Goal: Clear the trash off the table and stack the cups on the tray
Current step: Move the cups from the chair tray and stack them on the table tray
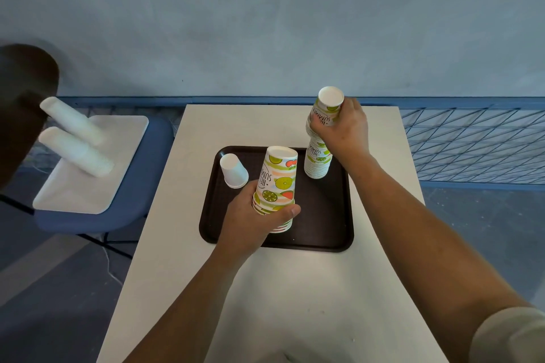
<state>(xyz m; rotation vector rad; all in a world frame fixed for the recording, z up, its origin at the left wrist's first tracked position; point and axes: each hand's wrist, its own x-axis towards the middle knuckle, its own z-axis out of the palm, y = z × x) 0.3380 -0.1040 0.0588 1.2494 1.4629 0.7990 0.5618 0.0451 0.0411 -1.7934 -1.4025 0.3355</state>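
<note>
Left hand (253,215) grips short printed-cup stack (277,188); right hand (342,127) grips tall stack (320,153) standing on brown tray (324,215); white cup (233,170) inverted beside them.

The tray (324,224) is lying on the table (295,289). On it, the single cup (234,171) is sitting at 10 o'clock, the tall cup stack (318,156) at 2 o'clock, the short cup stack (277,183) at centre. A chair (118,215) is standing at the table's 9 o'clock.

The left hand (250,224) and right hand (345,130) are bare, as are both forearms. Far behind the right hand, past the elbow, a loose pale cream fabric sleeve (510,336) covers the upper arm.
</note>
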